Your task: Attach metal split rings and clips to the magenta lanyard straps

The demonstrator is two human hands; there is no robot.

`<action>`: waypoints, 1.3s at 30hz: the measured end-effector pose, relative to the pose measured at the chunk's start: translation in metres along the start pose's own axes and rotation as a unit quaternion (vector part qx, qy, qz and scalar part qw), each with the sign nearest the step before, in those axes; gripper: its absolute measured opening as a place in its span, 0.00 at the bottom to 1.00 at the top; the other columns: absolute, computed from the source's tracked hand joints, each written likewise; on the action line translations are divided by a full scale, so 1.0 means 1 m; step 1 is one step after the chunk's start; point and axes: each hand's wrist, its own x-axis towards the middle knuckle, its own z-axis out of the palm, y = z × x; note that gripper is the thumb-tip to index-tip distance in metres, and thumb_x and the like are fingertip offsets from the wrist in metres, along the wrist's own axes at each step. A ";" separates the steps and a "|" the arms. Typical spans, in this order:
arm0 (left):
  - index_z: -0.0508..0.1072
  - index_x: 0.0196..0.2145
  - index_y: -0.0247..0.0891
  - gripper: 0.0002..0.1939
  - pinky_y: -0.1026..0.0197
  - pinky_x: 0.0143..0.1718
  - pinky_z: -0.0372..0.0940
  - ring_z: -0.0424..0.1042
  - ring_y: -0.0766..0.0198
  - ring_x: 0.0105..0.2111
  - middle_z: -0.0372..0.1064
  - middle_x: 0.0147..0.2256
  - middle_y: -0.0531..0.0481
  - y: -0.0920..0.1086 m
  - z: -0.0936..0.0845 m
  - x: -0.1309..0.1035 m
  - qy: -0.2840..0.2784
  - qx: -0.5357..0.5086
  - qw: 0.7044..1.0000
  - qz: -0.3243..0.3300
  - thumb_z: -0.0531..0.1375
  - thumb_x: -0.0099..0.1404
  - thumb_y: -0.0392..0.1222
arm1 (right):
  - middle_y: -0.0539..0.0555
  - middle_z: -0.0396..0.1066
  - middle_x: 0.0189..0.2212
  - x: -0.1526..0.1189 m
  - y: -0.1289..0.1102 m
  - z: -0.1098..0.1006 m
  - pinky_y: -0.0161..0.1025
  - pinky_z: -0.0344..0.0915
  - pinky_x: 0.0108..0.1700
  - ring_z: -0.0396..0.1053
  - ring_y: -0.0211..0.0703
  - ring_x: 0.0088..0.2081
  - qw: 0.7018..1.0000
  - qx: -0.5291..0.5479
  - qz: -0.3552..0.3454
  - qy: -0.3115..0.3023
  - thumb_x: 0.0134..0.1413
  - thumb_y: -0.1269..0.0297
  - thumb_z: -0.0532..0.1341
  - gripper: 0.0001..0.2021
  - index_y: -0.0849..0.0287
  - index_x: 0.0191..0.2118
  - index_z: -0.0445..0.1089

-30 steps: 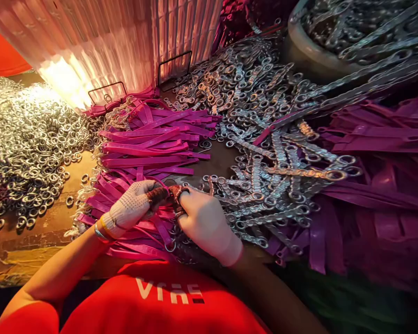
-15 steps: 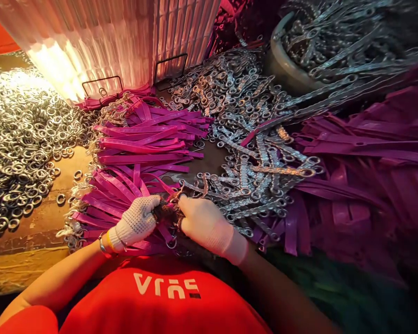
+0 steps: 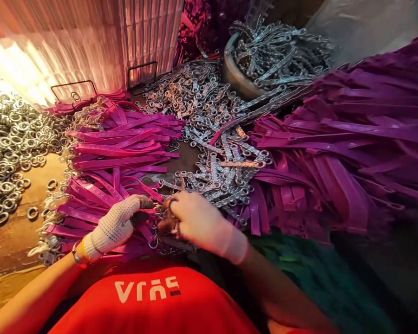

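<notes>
My left hand (image 3: 120,221), in a dotted white glove with darkened fingertips bare of it, pinches the end of a purple strap (image 3: 146,189) low in the middle. Close beside it, my right hand (image 3: 198,220), gloved too, has its fingers curled in. A small bit of metal shows between the two hands; what the right fingers grip is hidden. Beneath the left hand spreads a heap of purple straps (image 3: 125,139) with metal fittings at their left ends. A metal ring (image 3: 153,243) hangs just below the hands.
Loose metal rings (image 3: 10,153) pile up at the left. Flat metal links (image 3: 226,167) lie ahead of my right hand, with a bucket (image 3: 242,82) of links behind. More purple straps (image 3: 344,171) are heaped at the right. A ribbed translucent panel (image 3: 87,51) stands at the back.
The view has swung right, so everything sits further left. My right fingers have shifted and opened slightly away from the left ones; both hands stay together at the strap.
</notes>
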 end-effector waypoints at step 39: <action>0.69 0.34 0.36 0.17 0.71 0.17 0.50 0.56 0.74 0.15 0.62 0.18 0.58 0.044 0.021 -0.035 0.067 -0.265 0.952 -0.141 0.62 0.65 0.54 | 0.54 0.76 0.43 -0.015 -0.043 0.041 0.43 0.72 0.46 0.74 0.45 0.42 0.859 0.417 -0.022 0.297 0.58 0.67 0.55 0.22 0.53 0.58 0.65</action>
